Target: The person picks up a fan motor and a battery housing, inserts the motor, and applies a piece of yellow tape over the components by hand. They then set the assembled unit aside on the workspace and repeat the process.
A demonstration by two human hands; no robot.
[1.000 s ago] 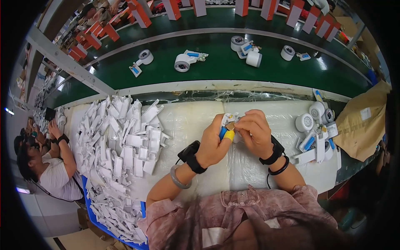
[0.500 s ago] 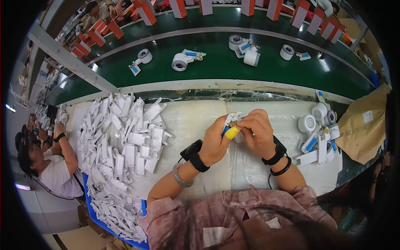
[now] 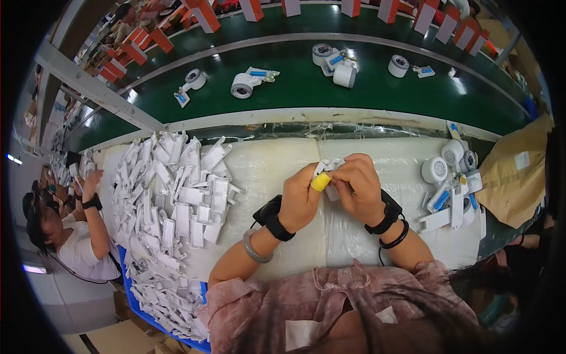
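Over the middle of the covered worktable, my left hand [image 3: 298, 199] and my right hand [image 3: 361, 190] meet around a small white plastic part [image 3: 328, 166]. My left fingers are closed round it, and a yellow cover [image 3: 320, 181] sits at the left thumb tip. Fingertips of my right hand pinch at the same part from the right side; the exact spot is hidden. More white plastic shows below, between the hands. Left of them lies a big heap of white plastic housings [image 3: 194, 194]. To the right sits a cluster of small white fan units [image 3: 435, 170] with blue cylindrical cells.
A green conveyor belt [image 3: 283, 106] runs beyond the table, carrying several white fan units [image 3: 242, 88]. Orange-and-white boxes [image 3: 252, 9] stand past it. Brown paper [image 3: 513, 171] lies at right, a blue bin [image 3: 132, 295] at lower left. A co-worker [image 3: 76, 236] sits at left.
The fan units on the belt have shifted slightly left. My hands stay together, the held part turned a little, its blue portion now out of sight. The co-worker's hand has moved.
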